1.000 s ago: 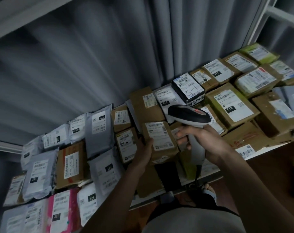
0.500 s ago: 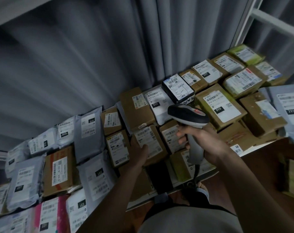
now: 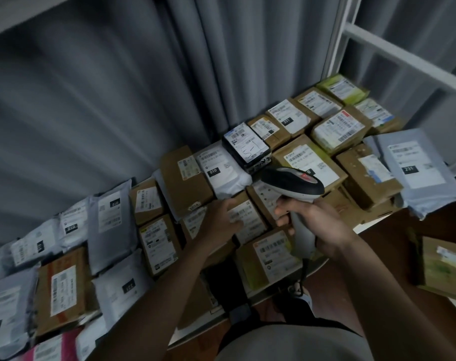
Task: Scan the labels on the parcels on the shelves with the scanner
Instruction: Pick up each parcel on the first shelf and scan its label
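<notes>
Gripping one scanner point(image 3: 294, 186), right hand point(image 3: 318, 225) | left hand point(image 3: 221, 220) flat on one parcel point(image 3: 245, 220)

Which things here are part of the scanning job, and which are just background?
Job:
scanner, gripped by the right hand
small brown box, touched by the left hand
other labelled parcels, e.g. black box, grey mailer
shelf

Background:
grey curtain
white frame

label text point(image 3: 241, 216): blurred | pink parcel point(image 3: 48, 347): cut off | scanner point(image 3: 293, 182) handle: hidden
</notes>
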